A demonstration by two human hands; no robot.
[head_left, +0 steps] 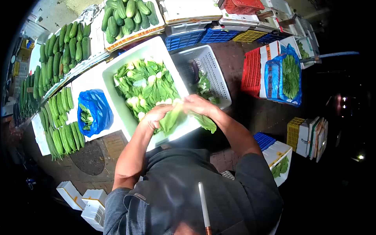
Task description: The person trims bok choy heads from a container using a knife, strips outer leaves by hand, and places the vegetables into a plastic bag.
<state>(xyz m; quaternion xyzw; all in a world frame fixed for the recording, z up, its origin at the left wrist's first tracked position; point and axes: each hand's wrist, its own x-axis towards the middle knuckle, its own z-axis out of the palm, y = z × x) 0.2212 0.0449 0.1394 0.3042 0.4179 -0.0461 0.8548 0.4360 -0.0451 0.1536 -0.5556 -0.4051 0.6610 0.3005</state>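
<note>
Both hands were over the near end of a white foam box (111,80), close together in front of the person's dark shirt (184,188). The right hand (199,105) had its fingers narrowed on the pale stem end of a bunch of leafy greens (170,119) — its leaves hung below the hands, some of them spreading under the right wrist. The left hand (156,114) was curved beside the same bunch, its fingers reaching toward the stems; blur hid whether it gripped them, so I could not tell.

Inside the foam box, green heads (152,88) with pale stem ends lay packed behind the hands. A grey perforated basket (217,74) stood just beside the box on the right, with some loose leaves (203,84) in it. To the left, a blue plastic bag (102,111) of greens sat on the white tabletop (84,82), near rows of ridged gourds (66,137) and, farther up, smooth green gourds (72,47). More cucumber-like vegetables (127,17) filled a tray beyond the box. Well to the right, another blue bag (274,76) held leaves beside a red crate (250,72). A cigarette (203,205) showed in the lower foreground — upright in the view, over the shirt.
</note>
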